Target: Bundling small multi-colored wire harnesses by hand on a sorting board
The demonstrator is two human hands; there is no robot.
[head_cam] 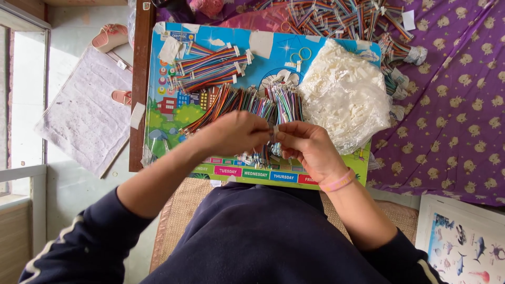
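Note:
My left hand (234, 132) and my right hand (309, 144) meet over a colourful picture board (163, 113) on my lap. Between their fingertips they pinch a small white connector (274, 132) with a strip of rainbow ribbon wires (262, 155) hanging below it. Just beyond the hands lie loose bundles of multicoloured ribbon wires (247, 100). A tidier stack of wire strips with white ends (210, 68) sits at the board's far left. A clear plastic bag of small white connectors (344, 94) rests to the right of the hands.
A large heap of more wire strips (342, 18) lies on the purple patterned cloth (457, 115) beyond the board. Yellow rubber bands (301, 54) lie on the board. A grey mat (84, 113) and sandals (109, 37) are on the floor at left. A sea-animal poster (463, 242) lies lower right.

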